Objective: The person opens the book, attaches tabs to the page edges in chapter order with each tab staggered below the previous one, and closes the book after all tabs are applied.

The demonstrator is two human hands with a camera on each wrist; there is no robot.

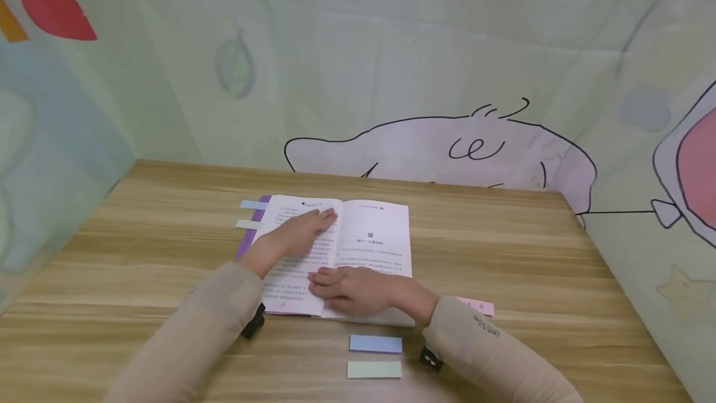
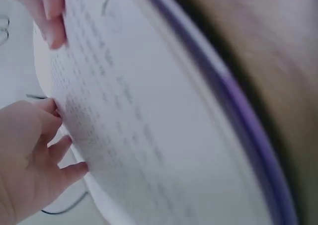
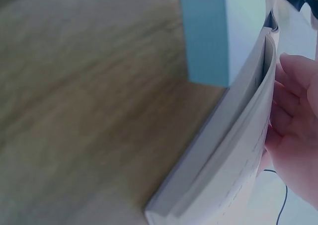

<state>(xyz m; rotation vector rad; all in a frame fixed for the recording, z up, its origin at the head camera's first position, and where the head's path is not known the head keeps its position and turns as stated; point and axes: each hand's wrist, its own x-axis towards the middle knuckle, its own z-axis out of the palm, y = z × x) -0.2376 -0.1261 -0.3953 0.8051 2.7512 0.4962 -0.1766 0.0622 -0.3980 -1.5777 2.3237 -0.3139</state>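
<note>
An open book (image 1: 371,219) with printed pages and a purple cover lies on the wooden table. My left hand (image 1: 296,233) rests on the left page, its fingertips near the upper part of the fold. Lower down, my right hand (image 1: 358,290) presses across the fold with its fingers reaching onto the left page. A blue sticky tab (image 1: 253,204) and a pale green sticky tab (image 1: 247,224) stick out from the book's left side. In the left wrist view, the fingers of the right hand (image 2: 35,150) touch the page (image 2: 144,115). The right wrist view shows the book's page edges (image 3: 223,155) from the side.
A blue sticky-note pad (image 1: 375,344) and a pale green one (image 1: 374,370) lie in front of the book. A pink pad (image 1: 482,307) sits to the right, partly hidden by the right sleeve (image 1: 486,341). Behind the table (image 1: 503,241) hangs a printed fabric wall (image 1: 347,48).
</note>
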